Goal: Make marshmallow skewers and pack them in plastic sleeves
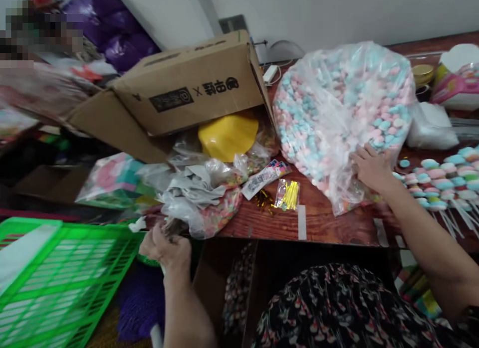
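A large clear plastic bag of pink, blue and white marshmallows [307, 113] sits on the wooden table. My right hand [374, 168] rests on the front of this bag, fingers spread and touching the loose plastic near its mouth. At the table's front edge, my left hand [166, 248] is closed; a small dark, blurred thing shows at its fingers, too unclear to name. Just beyond it lie a crumpled grey cloth [196, 186] and a clear bag of colourful candies [220, 211]. Marshmallow skewers [445, 181] lie to the right of my right hand.
A cardboard box [194, 84] leans open behind a yellow item [228, 136]. A packet of gold twist ties [288, 194] and a flat printed packet [264, 178] lie mid-table. A green plastic basket [56, 278] stands at the lower left. Clear containers [432, 126] stand at the right.
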A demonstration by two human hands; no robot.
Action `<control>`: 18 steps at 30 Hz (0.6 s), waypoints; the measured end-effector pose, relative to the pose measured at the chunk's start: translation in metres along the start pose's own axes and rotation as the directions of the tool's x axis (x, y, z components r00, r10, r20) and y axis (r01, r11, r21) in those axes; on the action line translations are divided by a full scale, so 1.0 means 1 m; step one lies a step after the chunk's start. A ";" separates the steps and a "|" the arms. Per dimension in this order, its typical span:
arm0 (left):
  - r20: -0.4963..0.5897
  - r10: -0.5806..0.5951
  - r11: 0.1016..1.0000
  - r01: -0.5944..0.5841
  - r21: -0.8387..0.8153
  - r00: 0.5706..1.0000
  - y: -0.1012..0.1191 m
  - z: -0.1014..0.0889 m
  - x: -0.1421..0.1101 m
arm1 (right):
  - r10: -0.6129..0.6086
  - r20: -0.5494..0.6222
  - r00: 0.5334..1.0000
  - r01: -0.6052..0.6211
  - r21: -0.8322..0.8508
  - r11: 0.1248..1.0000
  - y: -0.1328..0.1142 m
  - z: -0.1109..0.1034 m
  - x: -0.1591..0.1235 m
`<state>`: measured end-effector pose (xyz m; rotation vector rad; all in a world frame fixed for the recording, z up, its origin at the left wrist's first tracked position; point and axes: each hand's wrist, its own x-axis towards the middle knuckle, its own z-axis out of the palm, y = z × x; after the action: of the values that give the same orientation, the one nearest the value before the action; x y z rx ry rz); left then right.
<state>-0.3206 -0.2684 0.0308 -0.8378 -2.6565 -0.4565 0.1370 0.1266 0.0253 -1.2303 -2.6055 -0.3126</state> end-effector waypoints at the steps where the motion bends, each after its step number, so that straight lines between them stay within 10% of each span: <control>1: -0.108 0.012 0.999 -0.009 0.031 0.994 0.012 0.003 0.007 | -0.013 0.037 0.999 0.014 -0.009 1.000 0.001 0.003 0.003; 5: -0.377 0.155 0.988 -0.148 0.049 0.913 0.053 0.001 0.002 | -0.001 0.050 0.999 0.002 -0.016 1.000 -0.004 -0.006 0.001; 8: -0.148 0.385 0.913 -0.399 -0.084 0.911 0.102 0.004 -0.004 | 0.052 -0.063 0.997 -0.050 0.036 0.998 -0.019 -0.027 -0.008; 11: 0.118 0.559 0.821 -0.528 -0.216 0.821 0.166 0.022 0.000 | 0.015 -0.136 0.991 0.006 0.151 0.988 -0.039 -0.046 -0.022; 18: 0.340 0.611 0.781 -0.615 -0.108 0.715 0.245 0.054 0.028 | -0.128 -0.220 0.967 0.201 0.356 0.913 -0.071 -0.055 -0.068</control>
<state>-0.2069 -0.0431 0.0436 -1.8672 -2.4403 -0.1120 0.1302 0.0167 0.0506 -0.8091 -2.4528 0.0421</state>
